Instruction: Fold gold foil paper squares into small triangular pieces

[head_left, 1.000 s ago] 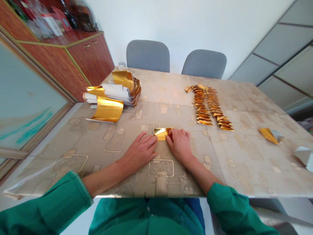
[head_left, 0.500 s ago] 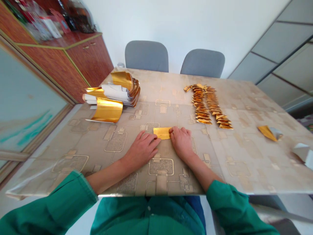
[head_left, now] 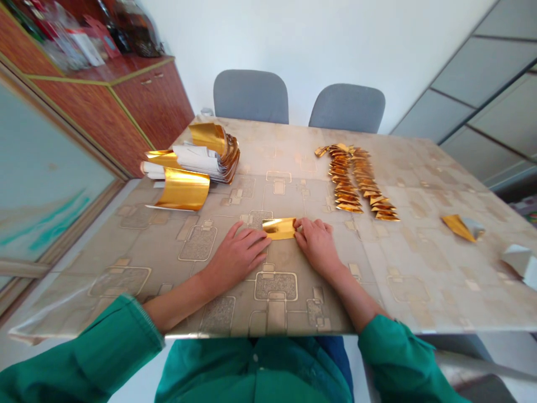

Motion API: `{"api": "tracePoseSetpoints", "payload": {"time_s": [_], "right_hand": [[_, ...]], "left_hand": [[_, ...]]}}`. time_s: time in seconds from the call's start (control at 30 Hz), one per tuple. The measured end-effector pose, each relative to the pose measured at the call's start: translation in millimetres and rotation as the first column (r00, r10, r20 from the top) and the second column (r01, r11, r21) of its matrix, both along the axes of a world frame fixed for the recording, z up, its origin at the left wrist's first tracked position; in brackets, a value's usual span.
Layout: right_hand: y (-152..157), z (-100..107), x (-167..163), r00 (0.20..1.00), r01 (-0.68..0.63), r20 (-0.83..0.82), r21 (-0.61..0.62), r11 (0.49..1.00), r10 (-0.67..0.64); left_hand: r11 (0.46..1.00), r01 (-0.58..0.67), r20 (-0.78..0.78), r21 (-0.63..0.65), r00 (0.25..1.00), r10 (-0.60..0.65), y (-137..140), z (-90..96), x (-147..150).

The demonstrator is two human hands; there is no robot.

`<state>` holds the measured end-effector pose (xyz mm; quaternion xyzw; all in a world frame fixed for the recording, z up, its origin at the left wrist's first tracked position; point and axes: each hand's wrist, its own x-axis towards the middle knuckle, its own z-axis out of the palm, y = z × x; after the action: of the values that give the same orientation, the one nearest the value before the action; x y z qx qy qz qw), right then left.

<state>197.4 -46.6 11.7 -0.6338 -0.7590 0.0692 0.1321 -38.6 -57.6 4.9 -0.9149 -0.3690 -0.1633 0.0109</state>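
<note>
A small strip of gold foil paper (head_left: 280, 228), folded and shiny, lies on the table in front of me between my hands. My left hand (head_left: 241, 252) is at its left end, with the fingertips gripping the lower left corner. At the right end, my right hand (head_left: 318, 243) pinches the edge between thumb and fingers, the remaining fingers curled. A light glint crosses the strip's upper half. The undersides of my fingertips are hidden.
Gold and white paper sheets (head_left: 184, 189) are stacked at the left. Two rows of folded gold pieces (head_left: 346, 182) stand at the back right. A gold piece (head_left: 459, 228) and a white scrap (head_left: 520, 262) lie far right. Two grey chairs (head_left: 250, 96) are behind the patterned tablecloth (head_left: 293, 313).
My right hand has shifted slightly right and my left hand slightly left, showing more of the strip. The strip's surface now catches the light differently.
</note>
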Motion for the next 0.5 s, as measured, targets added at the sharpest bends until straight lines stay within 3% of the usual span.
{"api": "tracePoseSetpoints", "payload": {"time_s": [0.17,0.33,0.5], "right_hand": [[2.0,2.8,3.2,0.996,-0.024,-0.090,-0.015,1.000,0.022],[3.1,3.4,9.1,0.985,-0.042,-0.166,-0.002,0.999,0.042],[3.3,4.9,10.8,0.984,-0.081,-0.156,0.043,0.996,0.087]], "left_hand": [[1.000,0.001,0.149,-0.005,0.989,0.000,14.5,3.2,-3.5],[0.992,-0.056,0.164,-0.112,0.984,0.074,24.3,8.6,11.5],[0.991,-0.035,0.188,-0.126,0.980,0.059,25.0,4.6,14.9]]}}
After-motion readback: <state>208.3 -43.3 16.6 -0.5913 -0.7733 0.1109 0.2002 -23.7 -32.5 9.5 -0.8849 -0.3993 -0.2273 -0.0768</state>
